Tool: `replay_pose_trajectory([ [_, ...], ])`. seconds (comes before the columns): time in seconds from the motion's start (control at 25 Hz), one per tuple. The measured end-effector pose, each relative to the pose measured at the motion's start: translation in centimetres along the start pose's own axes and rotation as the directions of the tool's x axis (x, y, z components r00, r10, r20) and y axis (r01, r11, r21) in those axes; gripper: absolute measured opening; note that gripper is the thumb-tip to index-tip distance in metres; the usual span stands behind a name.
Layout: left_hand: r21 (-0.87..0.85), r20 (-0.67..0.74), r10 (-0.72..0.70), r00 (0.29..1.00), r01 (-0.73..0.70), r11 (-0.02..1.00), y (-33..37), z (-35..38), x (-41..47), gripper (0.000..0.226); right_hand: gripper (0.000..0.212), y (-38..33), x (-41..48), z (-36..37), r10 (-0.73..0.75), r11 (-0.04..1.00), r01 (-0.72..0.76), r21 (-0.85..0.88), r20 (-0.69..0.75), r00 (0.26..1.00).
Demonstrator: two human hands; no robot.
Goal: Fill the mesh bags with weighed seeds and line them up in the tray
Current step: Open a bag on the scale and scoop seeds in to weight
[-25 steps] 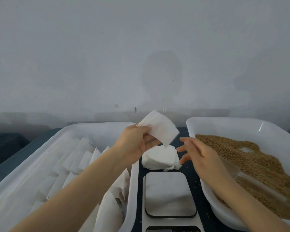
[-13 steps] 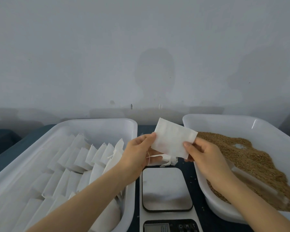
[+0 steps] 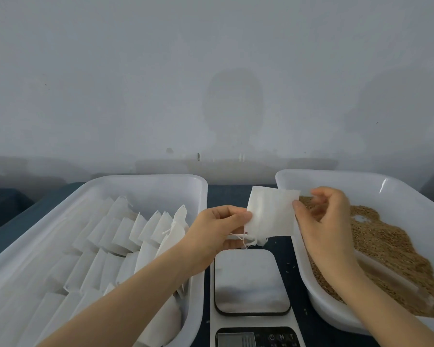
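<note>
Pinching empty mesh bag (image 3: 271,214) by opposite edges: left hand (image 3: 221,229), right hand (image 3: 323,221), both gripping fabric, bag between them. Risk: limp fabric slips, mouth won't open; seeds (image 3: 386,241) beyond right hand spill onto scale (image 3: 251,279) below.

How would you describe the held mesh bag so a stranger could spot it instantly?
Find the scale between the bag tray and seed tray. Above it, the left hand and right hand pinch a flat white mesh bag by its edges. Unlike the bags lined up in the bag tray, it hangs midair, strings dangling.
</note>
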State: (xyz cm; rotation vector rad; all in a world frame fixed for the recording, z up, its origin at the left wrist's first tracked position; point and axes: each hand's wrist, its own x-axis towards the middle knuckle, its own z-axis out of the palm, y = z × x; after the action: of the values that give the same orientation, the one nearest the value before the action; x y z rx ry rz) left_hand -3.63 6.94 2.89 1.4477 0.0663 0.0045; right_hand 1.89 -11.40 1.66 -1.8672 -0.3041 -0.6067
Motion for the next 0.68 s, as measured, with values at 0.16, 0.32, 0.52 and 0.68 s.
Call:
replay_pose_trajectory([
  [0.16,-0.046,-0.027,-0.008,1.000,0.007,0.999,-0.1,-0.2,0.2,0.019,0.008,-0.9,-1.1,0.2,-0.288,0.955,0.295,-0.014,0.169,0.943],
  [0.32,0.031,0.026,0.025,0.999,-0.025,0.999,-0.3,-0.2,0.0,0.018,0.019,-1.5,-1.4,0.5,-0.328,0.944,0.318,0.086,0.329,0.886],
  [0.52,0.185,0.072,0.066,0.995,-0.078,0.980,-0.6,0.2,-0.2,0.007,0.021,-1.9,-1.6,0.3,-0.286,0.956,0.238,0.170,0.376,0.881],
  [0.68,0.299,0.075,0.109,0.991,-0.126,0.946,-0.8,0.5,-0.1,0.020,0.021,-2.1,-1.6,0.2,-0.244,0.966,0.178,0.185,0.450,0.859],
])
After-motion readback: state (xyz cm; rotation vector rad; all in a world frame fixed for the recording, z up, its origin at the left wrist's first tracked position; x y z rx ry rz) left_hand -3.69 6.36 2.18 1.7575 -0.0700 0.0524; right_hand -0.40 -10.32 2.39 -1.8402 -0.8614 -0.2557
